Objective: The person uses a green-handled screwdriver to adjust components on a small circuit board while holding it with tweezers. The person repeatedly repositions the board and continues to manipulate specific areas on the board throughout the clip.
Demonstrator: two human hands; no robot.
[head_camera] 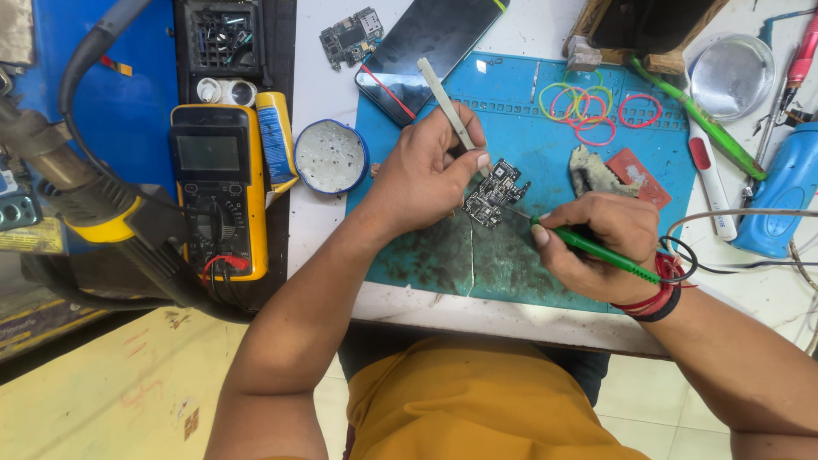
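Note:
A small dark circuit board lies on a blue work mat. My left hand holds pale tweezers, their tips down at the board's upper edge. My right hand grips a green-handled soldering iron like a pen, its thin metal tip touching the board's right side. Red and black bands circle my right wrist, where the iron's cable loops away.
A yellow multimeter, a round tin of paste, a phone, a second circuit board, coloured rubber bands, a metal dish and a blue tool surround the mat. A hot-air hose sits left.

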